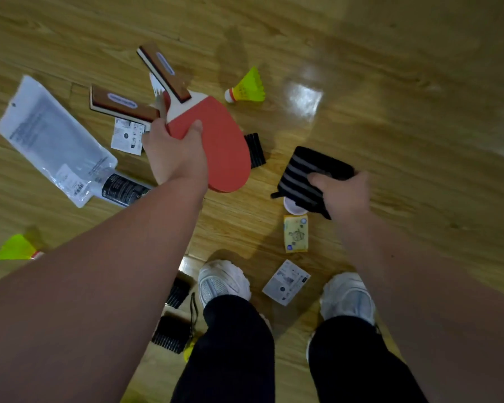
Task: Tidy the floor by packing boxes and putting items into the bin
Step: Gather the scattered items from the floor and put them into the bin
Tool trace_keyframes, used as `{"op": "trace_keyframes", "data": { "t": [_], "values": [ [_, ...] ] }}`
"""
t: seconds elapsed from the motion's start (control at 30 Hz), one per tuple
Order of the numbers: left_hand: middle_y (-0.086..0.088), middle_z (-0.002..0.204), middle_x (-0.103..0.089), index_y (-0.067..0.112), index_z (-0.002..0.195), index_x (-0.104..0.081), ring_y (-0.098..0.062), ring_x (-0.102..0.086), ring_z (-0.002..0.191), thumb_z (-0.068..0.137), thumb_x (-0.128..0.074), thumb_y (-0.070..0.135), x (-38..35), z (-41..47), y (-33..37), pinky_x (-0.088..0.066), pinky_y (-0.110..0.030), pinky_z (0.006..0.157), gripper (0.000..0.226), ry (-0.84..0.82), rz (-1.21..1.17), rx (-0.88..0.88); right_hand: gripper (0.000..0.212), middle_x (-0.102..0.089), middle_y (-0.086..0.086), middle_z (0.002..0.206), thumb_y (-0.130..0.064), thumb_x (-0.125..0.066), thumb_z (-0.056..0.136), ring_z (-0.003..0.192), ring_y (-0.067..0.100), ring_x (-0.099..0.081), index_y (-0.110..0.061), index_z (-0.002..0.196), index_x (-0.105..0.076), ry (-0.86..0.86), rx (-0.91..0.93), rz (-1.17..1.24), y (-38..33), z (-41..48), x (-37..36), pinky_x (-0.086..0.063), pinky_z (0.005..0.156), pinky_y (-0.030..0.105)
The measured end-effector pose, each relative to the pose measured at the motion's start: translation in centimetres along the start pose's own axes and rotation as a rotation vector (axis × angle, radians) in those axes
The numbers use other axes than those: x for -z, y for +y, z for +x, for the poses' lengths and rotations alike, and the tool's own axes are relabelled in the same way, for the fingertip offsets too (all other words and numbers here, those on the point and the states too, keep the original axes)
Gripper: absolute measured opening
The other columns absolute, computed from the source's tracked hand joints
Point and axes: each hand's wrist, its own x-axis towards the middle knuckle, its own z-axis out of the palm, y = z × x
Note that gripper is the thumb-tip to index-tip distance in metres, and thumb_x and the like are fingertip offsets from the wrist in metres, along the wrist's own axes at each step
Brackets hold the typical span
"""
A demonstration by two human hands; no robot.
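I think I am still early in the tidying. My left hand (pixel 175 155) is clamped on two table tennis paddles (pixel 224 152), with the thumb on the red face and both handles pointing to the far left. They seem to be lifted off the floor (pixel 390 82). My right hand (pixel 345 196) grips a folded black cloth (pixel 309 173) with grey stripes, just above a small white round thing (pixel 294 207).

No bin and no box shows anywhere, so I cannot say that anything is packed yet. Much is left on the floor:
- a yellow shuttlecock (pixel 249 85) on the far side, and a second shuttlecock (pixel 15 247) at the left edge
- a clear plastic bag (pixel 53 135) with a dark tube (pixel 122 189) beside it
- a leaflet (pixel 127 136) near my left hand and another (pixel 285 282) between my shoes (pixel 224 282)
- a yellow packet (pixel 295 234)
- some black ribbed pieces (pixel 169 334) near my left shoe

The cloth half covers the white round thing, so I cannot tell if it is a ball or a cup. My left arm hides part of the floor, and the print on the leaflets is too blurred to read.
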Motion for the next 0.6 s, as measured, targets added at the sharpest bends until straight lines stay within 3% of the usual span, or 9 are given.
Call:
{"op": "trace_keyframes", "data": {
  "t": [0.1,0.23,0.33,0.37,0.43,0.5,0.6],
  "values": [
    [0.005,0.112,-0.052,0.019,0.111,-0.060,0.000,-0.050,0.072,0.083,-0.068,0.042,0.7,-0.6,1.1,-0.037,-0.017,0.054,0.037,0.008,0.007,-0.015,0.068,-0.054,-0.001,0.100,-0.029,-0.087,0.068,0.082,0.015,-0.059,-0.018,0.117,-0.040,-0.173,-0.010,-0.131,0.2,-1.4,0.6,-0.050,0.055,0.028],
    [0.000,0.116,-0.057,0.018,0.106,-0.060,-0.008,-0.058,0.078,0.083,-0.069,0.040,0.4,-0.3,2.0,-0.047,-0.027,0.066,0.033,-0.002,-0.021,-0.024,0.064,-0.053,0.000,0.104,-0.023,-0.085,0.069,0.085,0.015,-0.058,-0.021,0.111,-0.037,-0.390,-0.037,-0.283,1.4,-1.4,-0.3,-0.047,0.054,0.029],
    [0.004,0.114,-0.052,0.024,0.099,-0.055,0.004,-0.049,0.069,0.084,-0.068,0.041,-0.6,-0.1,1.8,-0.038,-0.020,0.055,0.026,-0.013,-0.025,-0.043,0.042,-0.059,0.007,0.104,-0.022,-0.082,0.072,0.084,0.018,-0.062,-0.020,0.101,-0.051,-0.455,-0.005,-0.418,2.6,-0.7,-2.1,-0.056,0.061,0.039],
    [0.003,0.115,-0.054,0.023,0.100,-0.056,0.005,-0.050,0.068,0.084,-0.068,0.041,-1.0,0.1,1.6,-0.037,-0.017,0.053,0.026,-0.019,-0.036,-0.046,0.045,-0.057,0.011,0.115,-0.024,-0.081,0.072,0.089,0.021,-0.062,-0.016,0.105,-0.052,-0.439,-0.003,-0.445,3.2,-0.5,-2.6,-0.057,0.067,0.043],
    [0.001,0.116,-0.059,0.024,0.099,-0.058,0.005,-0.054,0.069,0.083,-0.069,0.041,-1.6,0.4,1.1,-0.036,-0.011,0.050,0.026,-0.023,-0.060,-0.045,0.067,-0.034,0.008,0.140,-0.031,-0.082,0.071,0.104,0.026,-0.052,-0.015,0.124,-0.044,-0.380,-0.037,-0.478,4.4,0.3,-3.7,-0.050,0.073,0.041],
    [0.001,0.112,-0.063,0.030,0.090,-0.055,0.005,-0.057,0.069,0.082,-0.071,0.040,-2.3,0.7,0.3,-0.036,-0.007,0.049,0.020,-0.017,-0.102,-0.033,0.078,-0.016,0.004,0.148,-0.035,-0.081,0.072,0.110,0.028,-0.042,-0.017,0.134,-0.036,-0.320,-0.026,-0.476,5.4,1.5,-4.6,-0.042,0.077,0.038],
    [0.002,0.103,-0.065,0.037,0.077,-0.049,0.004,-0.059,0.068,0.082,-0.072,0.035,-2.6,0.3,-0.2,-0.041,-0.008,0.050,0.024,-0.013,-0.198,-0.009,0.086,-0.003,0.001,0.159,-0.036,-0.080,0.074,0.136,0.030,-0.031,-0.013,0.142,-0.033,-0.299,0.001,-0.444,5.9,2.3,-5.2,-0.038,0.082,0.035]
  ]
}}
